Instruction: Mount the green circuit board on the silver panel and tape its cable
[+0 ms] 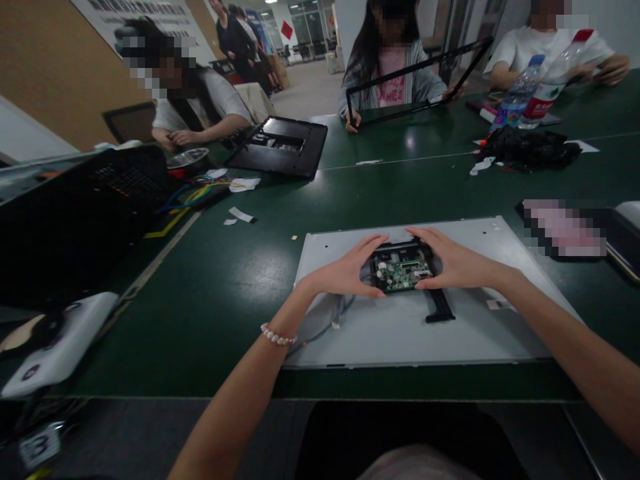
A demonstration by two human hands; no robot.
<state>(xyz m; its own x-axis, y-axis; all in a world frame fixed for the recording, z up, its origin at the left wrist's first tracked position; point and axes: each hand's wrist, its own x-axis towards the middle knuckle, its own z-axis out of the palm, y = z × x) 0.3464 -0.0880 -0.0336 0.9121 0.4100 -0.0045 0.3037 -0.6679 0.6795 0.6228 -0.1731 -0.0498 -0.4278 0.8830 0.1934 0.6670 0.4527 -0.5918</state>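
A green circuit board (400, 273) sits in a black plastic bracket (440, 307) on the back of a pale metal display panel (380, 340). My left hand (345, 268) curls round the bracket's left side, fingertips at the far edge and thumb at the near edge. From the right, my right hand (457, 260) grips the same bracket, its thumb beside the board's near right corner. A black arm of the bracket sticks out toward me below the right hand. Bluish cables (320, 332) run from near the left hand across the panel's left part.
On the green table (200, 333), a large black casing (75, 220) stands at left, with a white device (65, 347) nearer me. Another black cover (280, 147) lies farther back. A person opposite holds a black frame (420, 70). Bottles (547, 93) and a phone (565, 230) are at right.
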